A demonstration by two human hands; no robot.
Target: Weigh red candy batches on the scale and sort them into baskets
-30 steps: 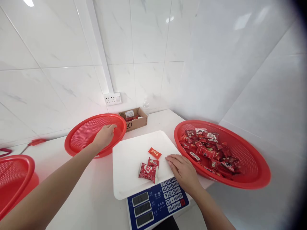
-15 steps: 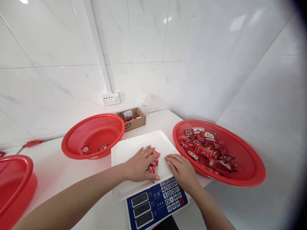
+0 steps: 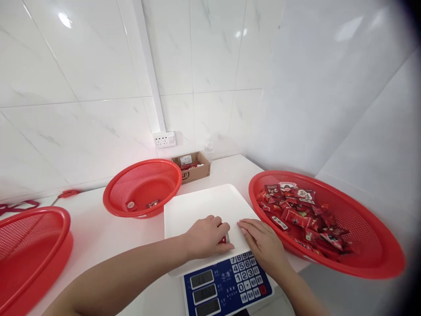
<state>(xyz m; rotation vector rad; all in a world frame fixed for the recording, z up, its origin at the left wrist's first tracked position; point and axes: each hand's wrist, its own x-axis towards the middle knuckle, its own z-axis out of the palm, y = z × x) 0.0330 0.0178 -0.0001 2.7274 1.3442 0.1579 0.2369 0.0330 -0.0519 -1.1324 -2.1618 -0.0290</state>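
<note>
My left hand is curled over small red candy packets on the white pan of a digital scale. Only a bit of red wrapper shows between its thumb and fingers; how many packets are under the palm is hidden. My right hand rests at the pan's right edge, fingers stretched out close together, holding nothing. Just below both hands is the scale's blue keypad panel with its displays. To the right of my right hand stands a red mesh basket with many red candy packets.
Behind the scale on the left, a red basket holds a couple of packets. Another red basket stands at the far left. A small cardboard box with red packets sits at the back, near the tiled wall.
My left hand has gone from lying flat with spread fingers over the packets to curling around them. My right hand stays at the pan's edge. The view has shifted slightly left.
</note>
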